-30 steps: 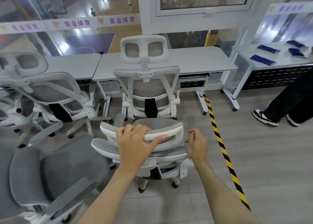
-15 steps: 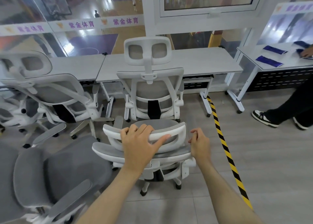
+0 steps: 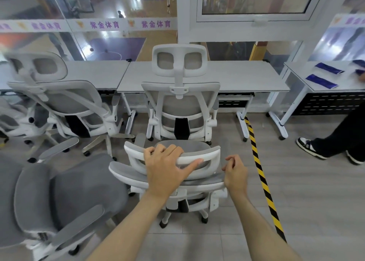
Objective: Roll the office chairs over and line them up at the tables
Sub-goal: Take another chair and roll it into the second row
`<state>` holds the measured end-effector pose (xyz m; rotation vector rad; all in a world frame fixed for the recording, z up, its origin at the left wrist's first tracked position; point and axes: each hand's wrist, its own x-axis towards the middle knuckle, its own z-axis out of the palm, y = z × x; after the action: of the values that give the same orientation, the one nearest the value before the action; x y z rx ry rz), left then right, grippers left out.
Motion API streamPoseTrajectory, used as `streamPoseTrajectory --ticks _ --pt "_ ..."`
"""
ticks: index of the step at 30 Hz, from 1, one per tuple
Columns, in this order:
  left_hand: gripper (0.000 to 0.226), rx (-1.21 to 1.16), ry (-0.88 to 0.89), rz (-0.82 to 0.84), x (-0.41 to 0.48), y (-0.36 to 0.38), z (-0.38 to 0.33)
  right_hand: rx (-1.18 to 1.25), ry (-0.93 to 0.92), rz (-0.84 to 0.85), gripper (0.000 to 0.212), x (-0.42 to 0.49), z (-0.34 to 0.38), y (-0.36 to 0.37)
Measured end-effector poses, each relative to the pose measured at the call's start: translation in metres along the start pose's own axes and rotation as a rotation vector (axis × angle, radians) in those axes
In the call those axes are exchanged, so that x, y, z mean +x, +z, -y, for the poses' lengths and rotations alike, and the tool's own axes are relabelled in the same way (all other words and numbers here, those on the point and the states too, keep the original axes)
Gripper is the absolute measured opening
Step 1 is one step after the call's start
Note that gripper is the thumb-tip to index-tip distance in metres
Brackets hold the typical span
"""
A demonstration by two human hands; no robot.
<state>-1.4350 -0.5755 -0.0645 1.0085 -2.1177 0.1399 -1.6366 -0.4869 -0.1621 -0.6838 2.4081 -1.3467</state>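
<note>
A white-framed office chair with grey mesh stands right in front of me, its headrest (image 3: 209,159) nearest. My left hand (image 3: 166,168) grips the top of that headrest, thumb stretched along its white bar. My right hand (image 3: 236,173) hovers just off the headrest's right end, fingers loosely curled and holding nothing. Directly beyond, a second matching chair (image 3: 180,106) is pushed up to a grey table (image 3: 252,77). A third chair (image 3: 63,102) stands tilted at the left table (image 3: 98,73).
A grey chair (image 3: 69,191) crowds the near left. Yellow-black tape (image 3: 258,168) runs along the floor on the right. A person's dark-trousered legs (image 3: 339,140) stand by the right table (image 3: 304,69), which holds blue items. Glass walls back the tables.
My left hand keeps its grip on the headrest and my right hand stays beside it. The view has drifted slightly, and the person at the right has shifted their feet.
</note>
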Motion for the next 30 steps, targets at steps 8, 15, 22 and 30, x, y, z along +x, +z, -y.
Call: streamPoseTrajectory --ticks 8,15,22,30 --pt "0.060 0.011 0.022 -0.010 -0.014 -0.007 -0.001 -0.035 -0.023 0.036 0.022 -0.012 -0.011 -0.004" --pt "0.061 -0.002 0.011 -0.013 -0.006 0.000 0.000 -0.063 -0.034 0.038 0.022 -0.002 -0.007 -0.003" --pt "0.060 -0.023 -0.027 0.080 0.003 0.002 -0.006 -0.161 -0.013 -0.029 0.026 0.014 -0.009 -0.001" --pt "0.040 -0.220 0.039 0.307 -0.007 -0.028 0.015 -0.160 0.048 -0.017 0.010 -0.038 0.004 -0.003"
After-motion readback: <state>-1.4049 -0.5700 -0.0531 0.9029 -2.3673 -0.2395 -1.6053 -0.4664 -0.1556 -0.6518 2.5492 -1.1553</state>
